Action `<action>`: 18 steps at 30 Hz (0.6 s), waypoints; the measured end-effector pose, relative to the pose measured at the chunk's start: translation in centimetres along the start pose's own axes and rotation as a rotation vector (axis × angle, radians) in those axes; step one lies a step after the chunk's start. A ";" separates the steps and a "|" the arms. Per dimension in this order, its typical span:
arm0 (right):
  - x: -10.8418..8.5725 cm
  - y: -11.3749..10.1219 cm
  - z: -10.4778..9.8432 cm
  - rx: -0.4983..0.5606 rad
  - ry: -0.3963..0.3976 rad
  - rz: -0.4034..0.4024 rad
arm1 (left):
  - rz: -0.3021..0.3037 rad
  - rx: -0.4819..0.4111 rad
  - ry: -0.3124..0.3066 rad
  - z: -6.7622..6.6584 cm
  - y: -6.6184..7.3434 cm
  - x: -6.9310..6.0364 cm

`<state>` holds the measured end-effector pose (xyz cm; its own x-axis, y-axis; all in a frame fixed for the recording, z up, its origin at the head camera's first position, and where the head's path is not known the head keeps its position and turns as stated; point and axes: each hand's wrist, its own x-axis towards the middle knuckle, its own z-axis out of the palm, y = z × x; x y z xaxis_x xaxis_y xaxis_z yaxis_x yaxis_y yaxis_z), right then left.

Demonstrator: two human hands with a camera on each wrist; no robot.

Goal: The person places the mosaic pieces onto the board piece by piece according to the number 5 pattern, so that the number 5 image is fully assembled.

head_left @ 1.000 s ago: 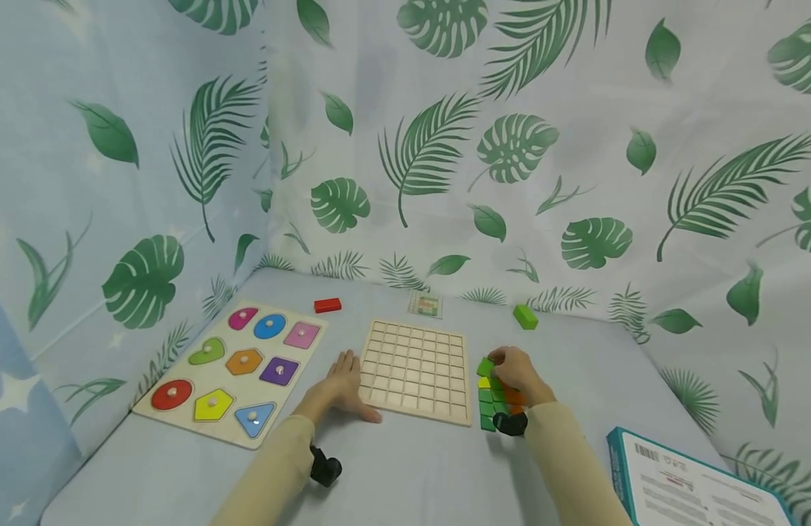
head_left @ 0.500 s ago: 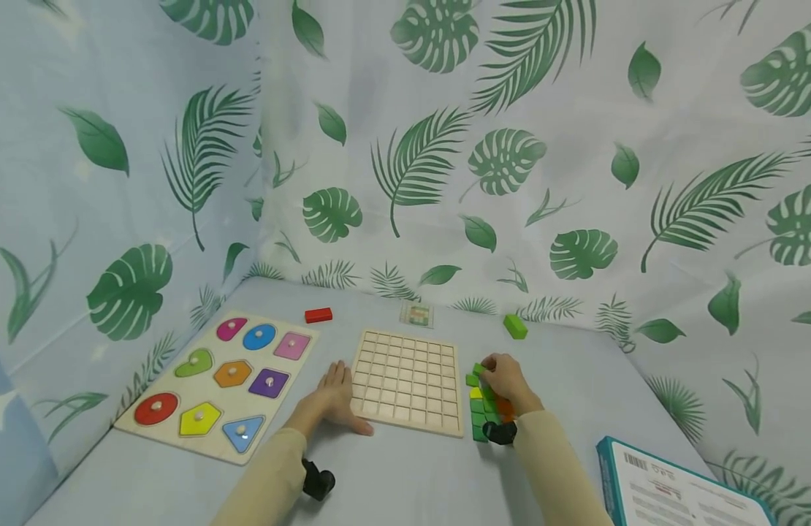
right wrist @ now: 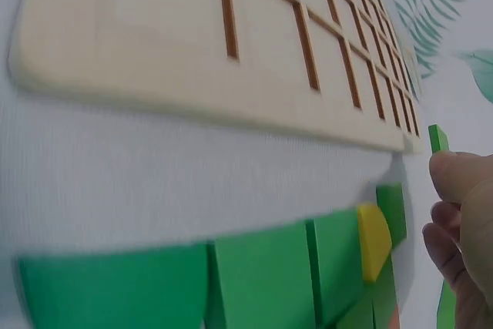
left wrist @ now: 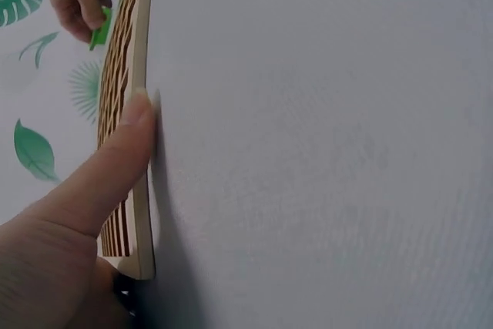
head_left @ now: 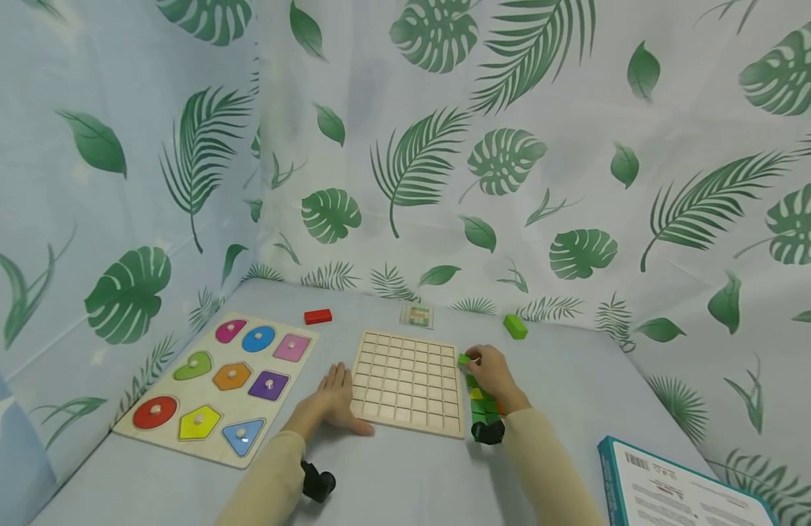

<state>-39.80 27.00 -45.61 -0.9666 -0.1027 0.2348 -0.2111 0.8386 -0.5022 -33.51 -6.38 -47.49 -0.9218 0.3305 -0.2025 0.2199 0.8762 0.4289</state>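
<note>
A wooden grid board (head_left: 405,381) with square cells lies flat on the table. My left hand (head_left: 333,400) rests spread at its left side, and the thumb (left wrist: 115,163) touches the board's near edge in the left wrist view. My right hand (head_left: 494,371) pinches a light green square tile (right wrist: 438,139) between thumb and fingertips, just beyond the board's right edge. Below that hand, several green tiles (right wrist: 262,275) lie in rows beside the board, with a yellow tile (right wrist: 373,241) among them. Orange tiles are mostly hidden by the right hand.
To the left lies a knobbed shape puzzle (head_left: 250,391). Along the back are a red block (head_left: 318,316), a small patterned card (head_left: 417,315) and a green block (head_left: 515,326). A teal-edged box (head_left: 682,486) sits at the front right. Leaf-printed cloth walls enclose the table.
My right hand has lifted a green tile from the pile and carried it up and left toward the board's right edge. The left hand stays in place. The head view has shifted slightly.
</note>
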 end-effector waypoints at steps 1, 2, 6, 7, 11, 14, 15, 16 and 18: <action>0.1 -0.2 0.1 0.000 0.003 -0.011 | 0.000 -0.010 -0.001 -0.2 0.0 -0.2; 0.2 -0.5 0.3 0.004 0.003 -0.020 | -0.002 -0.017 -0.004 -0.3 0.1 -0.3; 0.3 -1.4 0.7 0.009 -0.002 -0.047 | -0.001 -0.023 -0.024 -1.0 0.4 -0.9; 0.4 -1.5 0.9 0.011 -0.008 -0.056 | -0.004 -0.025 -0.030 -1.3 0.6 -1.1; 0.5 -2.1 1.5 0.024 -0.028 -0.080 | -0.001 -0.043 -0.023 -1.6 1.0 -1.6; 0.6 -2.4 1.9 0.024 -0.028 -0.117 | 0.003 -0.046 -0.016 -1.6 1.1 -1.8; 0.7 -2.4 2.0 0.026 -0.027 -0.126 | 0.007 -0.049 -0.010 -1.6 1.2 -1.8; 0.7 -2.5 2.2 0.025 -0.027 -0.134 | 0.008 -0.050 -0.007 -1.6 1.2 -1.8; 0.9 -2.6 2.5 0.024 -0.030 -0.141 | 0.008 -0.051 -0.002 -1.6 1.1 -1.9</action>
<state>-40.46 23.35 -46.20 -0.9310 -0.2349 0.2794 -0.3480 0.8020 -0.4855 -32.03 -6.61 -45.28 -0.9194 0.3381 -0.2009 0.2104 0.8544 0.4751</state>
